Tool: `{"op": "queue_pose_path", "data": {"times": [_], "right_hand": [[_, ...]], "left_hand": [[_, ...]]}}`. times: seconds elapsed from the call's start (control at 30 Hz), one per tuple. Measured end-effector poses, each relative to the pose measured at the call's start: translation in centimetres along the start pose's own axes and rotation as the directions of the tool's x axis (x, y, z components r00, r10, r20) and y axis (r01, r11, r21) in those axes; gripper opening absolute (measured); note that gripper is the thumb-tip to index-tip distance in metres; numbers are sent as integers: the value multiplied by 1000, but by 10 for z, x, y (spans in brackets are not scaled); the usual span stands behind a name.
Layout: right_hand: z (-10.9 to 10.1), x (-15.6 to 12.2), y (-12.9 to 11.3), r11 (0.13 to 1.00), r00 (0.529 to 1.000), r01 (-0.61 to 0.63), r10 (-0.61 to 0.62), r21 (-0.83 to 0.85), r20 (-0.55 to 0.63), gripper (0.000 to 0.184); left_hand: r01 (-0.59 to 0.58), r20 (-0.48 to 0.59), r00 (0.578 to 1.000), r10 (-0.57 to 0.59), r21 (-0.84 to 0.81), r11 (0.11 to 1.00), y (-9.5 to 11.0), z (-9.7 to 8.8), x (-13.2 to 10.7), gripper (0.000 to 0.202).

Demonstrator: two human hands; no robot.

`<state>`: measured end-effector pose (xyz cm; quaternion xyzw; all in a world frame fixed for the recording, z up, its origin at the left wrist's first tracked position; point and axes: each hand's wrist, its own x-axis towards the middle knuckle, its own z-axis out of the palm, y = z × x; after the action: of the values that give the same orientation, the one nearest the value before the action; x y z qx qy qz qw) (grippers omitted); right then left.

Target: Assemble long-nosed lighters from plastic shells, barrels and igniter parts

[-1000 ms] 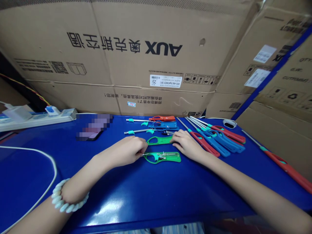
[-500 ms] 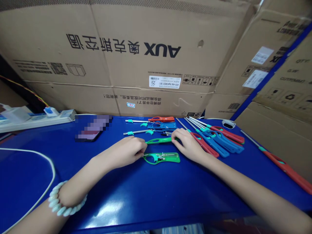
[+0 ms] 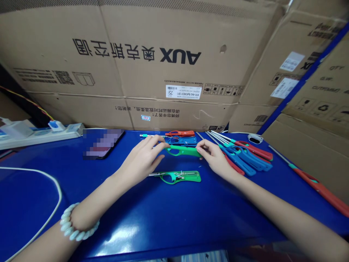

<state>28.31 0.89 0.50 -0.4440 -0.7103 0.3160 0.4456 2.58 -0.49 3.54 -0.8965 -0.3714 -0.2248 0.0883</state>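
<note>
A green lighter shell half (image 3: pixel 182 151) is held level between my two hands above the blue table. My left hand (image 3: pixel 143 156) has its fingertips on the left end of the shell, its thumb standing a little apart below. At the other end, my right hand (image 3: pixel 214 156) pinches the shell between thumb and fingers. Nearer to me lies a green lighter body (image 3: pixel 188 176), opened, with a clear fuel tank, wires and a teal trigger showing. Its metal tube runs left, partly behind my left hand. Behind the held shell lie an opened blue lighter (image 3: pixel 182 141) and a red lighter (image 3: pixel 181 133), partly hidden.
Several red and blue lighters with metal tubes (image 3: pixel 245 154) lie fanned out at the right. Another red lighter (image 3: pixel 324 189) is at the far right edge. Left are a phone (image 3: pixel 109 143), a power strip (image 3: pixel 71 130) and a white cable (image 3: pixel 54 182). Cardboard (image 3: pixel 131 80) walls the back.
The green shell half has shifted slightly toward the back and turned to show more of its outer side. My left hand has risen, its thumb spreading, uncovering the lower lighter's metal tube.
</note>
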Motion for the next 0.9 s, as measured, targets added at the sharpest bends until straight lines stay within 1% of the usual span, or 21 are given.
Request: {"op": "queue_pose_path", "data": {"times": [0.07,0.17,0.33,0.5,0.7,0.83,0.9], "right_hand": [[0,1,1,993,997,-71,68,97,26,24],[0,2,-1,975,987,-155,144,159,77,25],[0,1,-5,944,970,-235,212,231,120,27],[-1,1,-1,914,951,-300,264,273,159,29],[-1,2,1,919,951,-297,259,260,170,28],[-1,0,-3,949,962,-245,213,197,168,25],[-2,-1,-5,972,970,-189,162,140,183,23]], "left_hand": [[-7,-14,1000,7,5,1000,-1,0,0,19],[-20,-28,999,21,19,1000,-3,0,-1,17],[-56,-39,998,57,36,998,-5,1,-1,16],[-123,-29,992,123,-7,992,-6,0,-1,17],[-162,-11,987,161,-47,986,-8,0,-1,18],[-162,-34,987,160,-107,981,-12,1,-2,19],[-151,-50,988,145,-132,980,-14,0,-2,19]]}}
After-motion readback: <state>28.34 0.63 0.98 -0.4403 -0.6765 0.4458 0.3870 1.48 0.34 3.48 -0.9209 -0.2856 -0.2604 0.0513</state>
